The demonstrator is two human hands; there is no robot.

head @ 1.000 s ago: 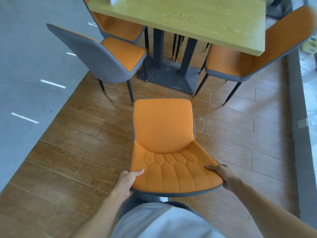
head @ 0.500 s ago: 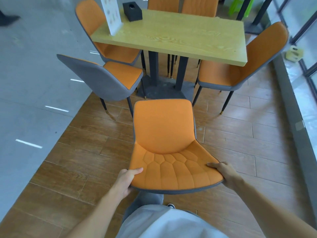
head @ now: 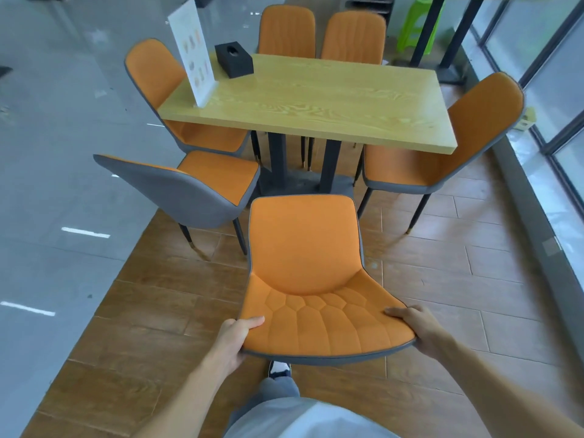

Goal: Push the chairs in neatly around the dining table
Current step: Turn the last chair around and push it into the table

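An orange chair with a grey shell stands right before me, its seat facing the light wooden dining table. My left hand grips the left top corner of its backrest and my right hand grips the right corner. The seat's front edge is a short way from the table's near end. A second chair stands askew at the near left with its grey back toward me. On the right side a third chair sits partly under the table.
Another chair is tucked at the far left, and two chairs stand at the far end. A menu stand and a black tissue box rest on the table. Glass windows run along the right; grey tile floor lies left.
The view has tilted up, so the whole table and the far chairs now show. Both hands keep their hold on the backrest, and the chair stays a short way from the table's end.
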